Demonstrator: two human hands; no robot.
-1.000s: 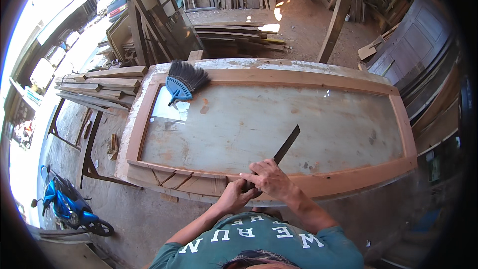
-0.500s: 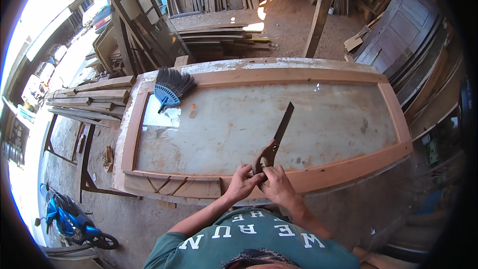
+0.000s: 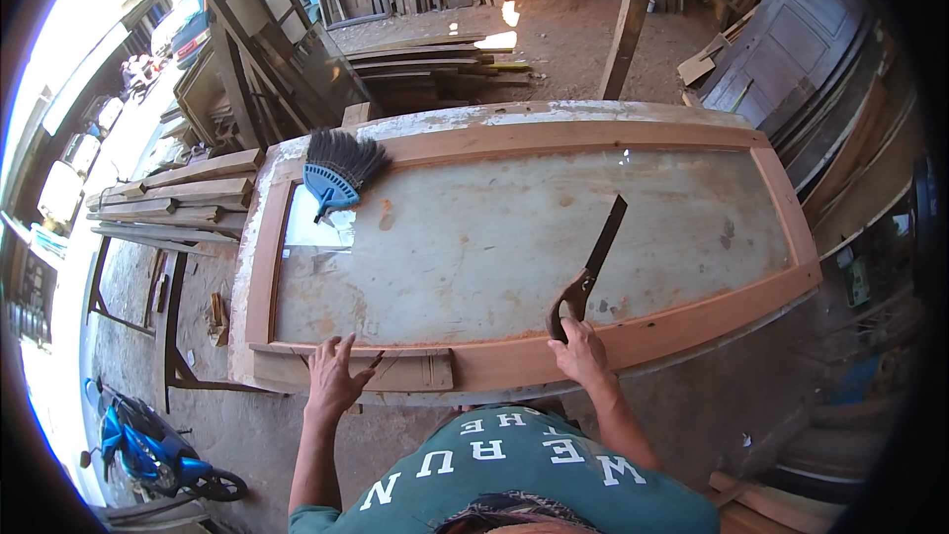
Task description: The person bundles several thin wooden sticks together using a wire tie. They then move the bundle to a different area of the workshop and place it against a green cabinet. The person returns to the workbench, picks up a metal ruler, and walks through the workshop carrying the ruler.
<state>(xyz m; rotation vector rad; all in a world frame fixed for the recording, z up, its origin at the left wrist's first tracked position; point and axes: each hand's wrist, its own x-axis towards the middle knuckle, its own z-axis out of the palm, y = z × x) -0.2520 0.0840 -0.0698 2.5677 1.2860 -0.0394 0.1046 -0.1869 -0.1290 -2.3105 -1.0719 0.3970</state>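
A long wooden door frame (image 3: pixel 692 321) lies flat on a workbench in front of me. My right hand (image 3: pixel 581 354) grips the wooden handle of a hand saw (image 3: pixel 591 265), whose dark blade points up and away over the frame's inner panel. My left hand (image 3: pixel 333 376) rests with fingers spread on the frame's near rail, beside a short loose strip of moulded wood (image 3: pixel 415 372). A blue hand broom with dark bristles (image 3: pixel 336 174) lies at the frame's far left corner.
Stacked planks (image 3: pixel 168 193) sit left of the bench, and more boards (image 3: pixel 435 64) lie beyond it. A wooden post (image 3: pixel 633 15) stands behind. Old doors (image 3: pixel 791 49) lean at the right. A blue motorbike (image 3: pixel 148 450) is parked on the ground at lower left.
My two hands were together on the saw handle; the left hand has moved left onto the frame's near rail. The right hand keeps the saw and has shifted right.
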